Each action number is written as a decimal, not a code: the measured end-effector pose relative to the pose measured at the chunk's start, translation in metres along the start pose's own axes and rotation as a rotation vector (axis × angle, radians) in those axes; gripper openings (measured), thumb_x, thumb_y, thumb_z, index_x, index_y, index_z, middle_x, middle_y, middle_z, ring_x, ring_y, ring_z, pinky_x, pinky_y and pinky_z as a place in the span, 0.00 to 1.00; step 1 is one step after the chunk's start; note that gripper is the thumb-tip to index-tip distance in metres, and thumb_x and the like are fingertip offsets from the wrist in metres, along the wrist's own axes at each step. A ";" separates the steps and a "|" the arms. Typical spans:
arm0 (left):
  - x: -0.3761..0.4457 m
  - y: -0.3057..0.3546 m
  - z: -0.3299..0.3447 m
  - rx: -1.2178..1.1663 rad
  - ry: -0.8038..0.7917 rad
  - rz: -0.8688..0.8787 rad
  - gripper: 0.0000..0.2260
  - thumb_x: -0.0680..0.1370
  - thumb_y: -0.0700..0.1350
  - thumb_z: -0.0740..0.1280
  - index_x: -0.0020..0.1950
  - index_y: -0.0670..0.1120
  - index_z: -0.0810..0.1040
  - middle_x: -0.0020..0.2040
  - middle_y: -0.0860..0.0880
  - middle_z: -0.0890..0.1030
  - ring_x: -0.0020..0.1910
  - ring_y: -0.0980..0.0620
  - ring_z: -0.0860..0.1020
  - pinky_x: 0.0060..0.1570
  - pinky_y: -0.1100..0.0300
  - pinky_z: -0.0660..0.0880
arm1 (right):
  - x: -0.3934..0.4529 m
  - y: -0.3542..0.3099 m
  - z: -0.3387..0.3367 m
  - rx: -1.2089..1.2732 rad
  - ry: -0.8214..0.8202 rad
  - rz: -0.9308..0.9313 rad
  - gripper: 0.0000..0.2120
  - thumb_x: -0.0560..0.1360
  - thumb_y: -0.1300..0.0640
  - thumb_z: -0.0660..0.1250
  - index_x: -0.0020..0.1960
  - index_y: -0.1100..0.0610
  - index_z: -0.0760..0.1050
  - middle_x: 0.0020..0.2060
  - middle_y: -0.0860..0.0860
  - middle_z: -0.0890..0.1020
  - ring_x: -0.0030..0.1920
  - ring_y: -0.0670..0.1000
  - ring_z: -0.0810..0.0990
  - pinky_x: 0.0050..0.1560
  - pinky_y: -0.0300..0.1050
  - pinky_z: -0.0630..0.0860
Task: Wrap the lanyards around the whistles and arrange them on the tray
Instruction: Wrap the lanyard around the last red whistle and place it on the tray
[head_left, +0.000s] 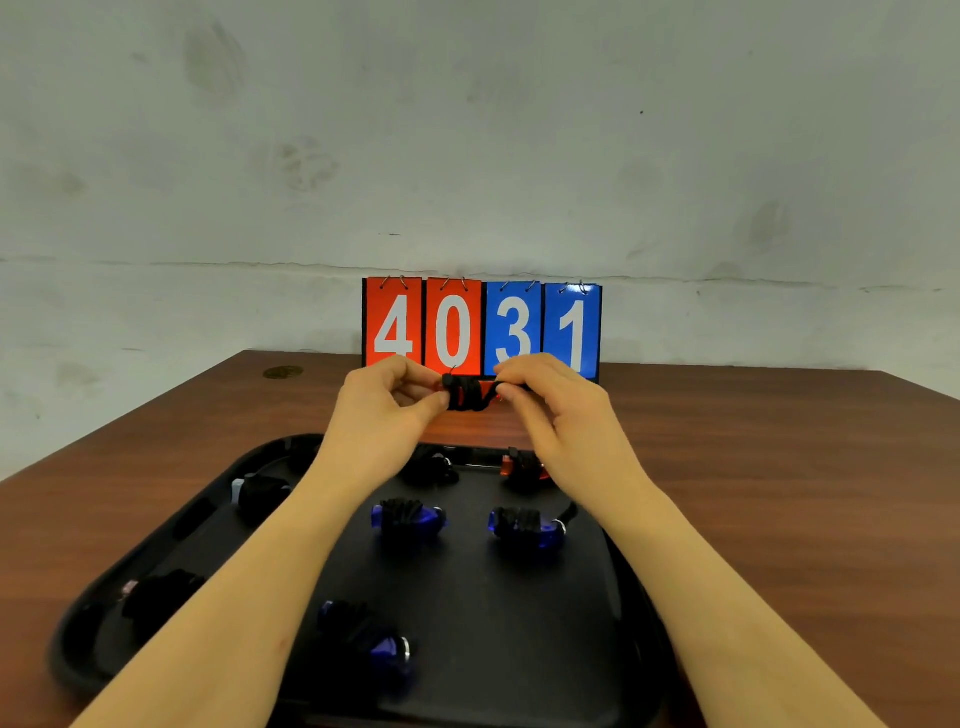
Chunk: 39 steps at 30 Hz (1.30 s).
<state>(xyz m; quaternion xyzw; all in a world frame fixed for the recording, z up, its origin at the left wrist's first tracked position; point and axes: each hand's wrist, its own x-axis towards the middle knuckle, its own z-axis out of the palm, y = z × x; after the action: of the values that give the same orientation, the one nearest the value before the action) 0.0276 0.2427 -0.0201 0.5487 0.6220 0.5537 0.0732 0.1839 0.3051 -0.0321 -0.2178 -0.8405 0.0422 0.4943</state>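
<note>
Whistle (480, 391), red and mostly hidden under black lanyard (467, 397) coils, is held up above the table (779, 467), just beyond the tray's far edge and in front of the score cards (482, 327). Its long axis runs left to right, between the two hands. The left hand (387, 397) pinches its left end with thumb and curled fingers; the right hand (550, 397) pinches the right end, where a bit of cord seems to pass under the fingertips. Both hands are equally close, one at each end, so the last turn or tuck looks to fall to the right hand while the left steadies. Whether any loose tail is left I cannot tell.

Below, the black tray (597, 675) holds wrapped whistles: a red one (522, 467) and a dark one (431, 467) at the far side, two blue ones (410, 519) in the middle, another blue (369, 636) near, and pale ones (260, 493) at left. A bare patch at the near right looks like the likeliest landing spot.
</note>
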 end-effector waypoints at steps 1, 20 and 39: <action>-0.001 0.000 0.000 -0.002 -0.012 0.010 0.05 0.73 0.38 0.69 0.46 0.47 0.77 0.39 0.53 0.78 0.38 0.58 0.75 0.39 0.70 0.71 | 0.000 0.001 0.000 0.013 0.007 0.016 0.08 0.77 0.58 0.62 0.51 0.59 0.78 0.46 0.50 0.81 0.47 0.46 0.79 0.51 0.37 0.75; -0.007 0.003 -0.003 -0.129 -0.165 0.122 0.09 0.71 0.37 0.71 0.41 0.52 0.79 0.39 0.53 0.81 0.36 0.64 0.76 0.41 0.73 0.73 | 0.005 0.002 -0.013 0.739 -0.007 0.567 0.04 0.71 0.61 0.70 0.40 0.55 0.83 0.39 0.55 0.84 0.43 0.55 0.81 0.49 0.50 0.78; -0.004 0.001 -0.001 -0.475 -0.052 0.004 0.06 0.72 0.34 0.69 0.44 0.45 0.77 0.32 0.50 0.82 0.33 0.57 0.80 0.42 0.70 0.76 | 0.003 -0.002 -0.006 0.993 -0.033 0.440 0.10 0.75 0.67 0.63 0.49 0.57 0.80 0.35 0.53 0.81 0.36 0.50 0.78 0.42 0.42 0.77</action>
<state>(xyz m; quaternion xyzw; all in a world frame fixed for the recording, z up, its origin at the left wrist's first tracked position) 0.0293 0.2391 -0.0210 0.5314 0.4714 0.6702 0.2152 0.1870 0.3034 -0.0264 -0.1284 -0.6616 0.5401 0.5040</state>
